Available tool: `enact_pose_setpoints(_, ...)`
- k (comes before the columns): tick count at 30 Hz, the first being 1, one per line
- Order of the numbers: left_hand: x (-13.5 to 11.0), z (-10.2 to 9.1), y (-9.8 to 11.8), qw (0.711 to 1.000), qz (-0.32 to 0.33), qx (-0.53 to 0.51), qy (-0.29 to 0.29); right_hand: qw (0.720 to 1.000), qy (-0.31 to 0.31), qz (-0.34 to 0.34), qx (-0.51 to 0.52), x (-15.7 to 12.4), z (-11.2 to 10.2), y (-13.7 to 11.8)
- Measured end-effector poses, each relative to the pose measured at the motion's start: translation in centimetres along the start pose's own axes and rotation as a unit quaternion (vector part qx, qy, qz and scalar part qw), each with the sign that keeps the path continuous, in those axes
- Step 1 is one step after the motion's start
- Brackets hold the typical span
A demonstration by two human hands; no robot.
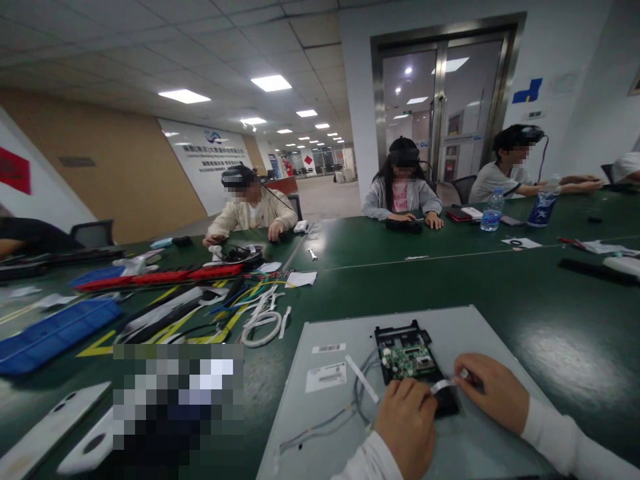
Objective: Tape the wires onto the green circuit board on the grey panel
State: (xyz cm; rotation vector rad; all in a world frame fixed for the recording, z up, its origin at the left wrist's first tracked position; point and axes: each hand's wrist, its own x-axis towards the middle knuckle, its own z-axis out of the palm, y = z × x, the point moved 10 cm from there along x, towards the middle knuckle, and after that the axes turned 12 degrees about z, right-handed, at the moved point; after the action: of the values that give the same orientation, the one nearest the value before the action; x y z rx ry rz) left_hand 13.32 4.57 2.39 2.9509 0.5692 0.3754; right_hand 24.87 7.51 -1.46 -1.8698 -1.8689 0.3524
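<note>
Working remotely, I note nearest to me my left hand (407, 427), its grip bent over the near side of a black bracket (447, 403); whether those fingertips are together on anything I cannot tell, as the knuckles hide them. My right hand (493, 393) has its grip closed, thumb and forefinger appearing to pinch one end of a short white strip (442, 385), which spans the gap between the hands above the bracket. In my judgement the step is handling this strip, and it calls for the left hand to steady the bracket while the right guides the strip level, untwisted and under even tension. Just beyond sits the green circuit board (411, 360), components facing up; I advise no finger pressure there. To its left, a thin grey cable (357, 392) and a loose white tape piece (362, 379) lie on the grey panel (320, 337). The white sleeve (373, 460) could snag that cable, so a raised left wrist would be prudent. The panel lies flat on the green desk (500, 293), which should give firm backing. Farther off, well apart, lies a small wrench (313, 254), not needed in my view
</note>
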Motion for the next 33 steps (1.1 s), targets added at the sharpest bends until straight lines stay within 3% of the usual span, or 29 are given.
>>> enact_pose_setpoints(17, -1.3, -0.3, 0.0, 0.993, 0.009, 0.119, 0.008, 1.000, 0.026, -0.013, -0.006, -0.1, -0.7, 0.2)
enact_pose_setpoints(23, -1.9, 0.2, -0.2, 0.991, 0.007, 0.133, 0.003, 1.000, 0.020, -0.003, -0.017, 0.0, -0.8, 0.2)
enact_pose_setpoints(26, -2.1, -0.5, -0.4, 0.993, 0.008, 0.119, 0.005, 0.999, 0.021, 0.003, -0.033, 0.2, -0.7, 0.9)
enact_pose_setpoints(29, -2.7, -2.8, -1.9, 0.995, -0.017, 0.094, 0.028, 0.997, 0.035, 0.021, -0.059, 0.8, -0.7, 3.0)
enact_pose_setpoints(33, -5.8, -7.0, -8.1, 0.982, -0.129, 0.093, 0.106, 0.986, 0.082, 0.107, -0.093, 1.7, -1.6, 8.1)
